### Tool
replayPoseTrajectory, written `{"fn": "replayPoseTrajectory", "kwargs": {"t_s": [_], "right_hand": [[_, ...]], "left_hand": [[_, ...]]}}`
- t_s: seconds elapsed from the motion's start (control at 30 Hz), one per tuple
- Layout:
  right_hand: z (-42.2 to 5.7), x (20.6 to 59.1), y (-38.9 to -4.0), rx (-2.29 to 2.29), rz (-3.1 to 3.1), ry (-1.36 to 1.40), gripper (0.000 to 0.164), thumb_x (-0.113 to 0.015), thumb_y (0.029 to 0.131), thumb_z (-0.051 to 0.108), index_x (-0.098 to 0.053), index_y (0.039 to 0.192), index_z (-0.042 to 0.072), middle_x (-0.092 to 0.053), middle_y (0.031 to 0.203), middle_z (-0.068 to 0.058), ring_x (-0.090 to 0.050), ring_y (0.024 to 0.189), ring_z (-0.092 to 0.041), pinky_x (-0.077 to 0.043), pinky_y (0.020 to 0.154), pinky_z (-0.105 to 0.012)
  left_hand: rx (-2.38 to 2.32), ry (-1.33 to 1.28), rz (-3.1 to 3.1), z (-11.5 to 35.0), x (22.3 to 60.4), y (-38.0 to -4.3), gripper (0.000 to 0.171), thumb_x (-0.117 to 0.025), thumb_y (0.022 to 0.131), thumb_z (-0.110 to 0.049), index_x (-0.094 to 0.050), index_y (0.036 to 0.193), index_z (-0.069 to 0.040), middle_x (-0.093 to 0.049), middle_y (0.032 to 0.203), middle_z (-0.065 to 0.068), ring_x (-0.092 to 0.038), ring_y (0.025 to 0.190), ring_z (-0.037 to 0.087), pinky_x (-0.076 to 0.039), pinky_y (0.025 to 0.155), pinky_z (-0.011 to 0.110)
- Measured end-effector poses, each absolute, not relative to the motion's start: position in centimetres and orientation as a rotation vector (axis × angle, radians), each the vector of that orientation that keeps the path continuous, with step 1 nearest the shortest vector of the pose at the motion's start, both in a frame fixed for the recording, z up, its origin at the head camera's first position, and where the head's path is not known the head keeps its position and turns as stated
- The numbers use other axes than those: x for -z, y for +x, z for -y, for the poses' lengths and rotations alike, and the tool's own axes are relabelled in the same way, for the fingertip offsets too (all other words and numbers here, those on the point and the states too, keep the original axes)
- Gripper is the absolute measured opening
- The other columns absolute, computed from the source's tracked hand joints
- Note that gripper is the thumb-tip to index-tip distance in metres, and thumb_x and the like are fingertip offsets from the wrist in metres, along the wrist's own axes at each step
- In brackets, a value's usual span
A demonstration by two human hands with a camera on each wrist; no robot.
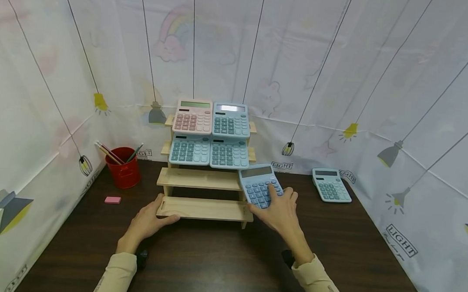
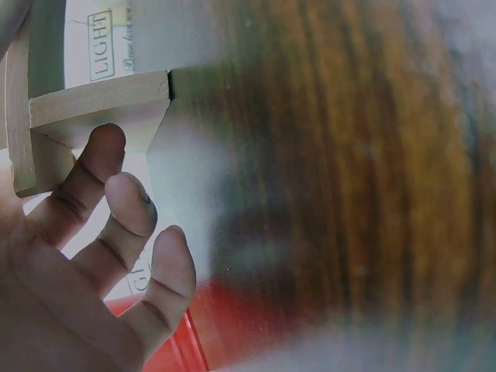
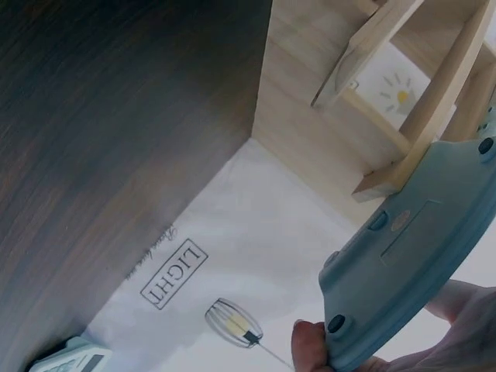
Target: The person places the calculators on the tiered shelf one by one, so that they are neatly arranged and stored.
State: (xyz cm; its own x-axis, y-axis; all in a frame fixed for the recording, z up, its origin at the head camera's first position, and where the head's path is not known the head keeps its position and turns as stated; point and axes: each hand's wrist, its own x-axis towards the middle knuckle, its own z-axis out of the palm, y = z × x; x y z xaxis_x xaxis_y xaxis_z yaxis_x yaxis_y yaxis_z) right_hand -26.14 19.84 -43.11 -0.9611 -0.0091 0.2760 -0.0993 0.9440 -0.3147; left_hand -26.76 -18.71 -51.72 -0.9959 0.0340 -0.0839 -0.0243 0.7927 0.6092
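My right hand (image 1: 280, 211) grips a blue calculator (image 1: 252, 175) by its edges, tilted beside the right end of a tiered wooden stand (image 1: 201, 178). In the right wrist view the calculator's underside (image 3: 418, 240) shows, with small dark feet, close to the stand's side. My left hand (image 1: 146, 220) holds the left end of the stand's lowest shelf, thumb along the front edge. In the left wrist view its other fingers (image 2: 108, 155) curl by the end of the wood. The upper two tiers carry a pink calculator (image 1: 192, 118) and several blue ones (image 1: 230, 126).
Another blue calculator (image 1: 331, 185) lies on the dark table (image 1: 213, 258) at the right, near the wall sheet. A red bucket (image 1: 124, 178) with pencils stands at the left, with a pink eraser (image 1: 112, 200) in front. Patterned white sheets (image 1: 300, 57) enclose the table.
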Motion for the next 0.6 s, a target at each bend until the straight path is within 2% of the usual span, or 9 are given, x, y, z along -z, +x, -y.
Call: {"fn": "replayPoseTrajectory", "kwargs": {"t_s": [0.3, 0.6], "right_hand": [[-18.0, 43.8, -25.9, -0.463, 2.791, 0.145, 0.105, -0.071, 0.072, 0.074, -0.047, 0.149, 0.007, -0.038, 0.113, -0.026, -0.033, 0.101, -0.036, -0.035, 0.081, -0.044], [-15.8, 44.4, -25.6, -0.477, 2.751, 0.189, 0.104, -0.071, 0.072, 0.074, -0.048, 0.149, 0.008, -0.042, 0.124, -0.029, -0.036, 0.105, -0.036, -0.042, 0.084, -0.046]], "left_hand": [[-0.983, 0.01, -2.884, 18.7, 51.8, -26.8, 0.121, -0.061, 0.077, -0.083, -0.016, 0.162, -0.01, -0.032, 0.162, 0.024, -0.038, 0.145, 0.048, -0.034, 0.108, 0.074], [-0.979, 0.013, -2.893, 18.7, 51.7, -26.6, 0.119, -0.061, 0.078, -0.081, -0.016, 0.162, -0.009, -0.032, 0.162, 0.024, -0.038, 0.144, 0.049, -0.034, 0.107, 0.075]]}}
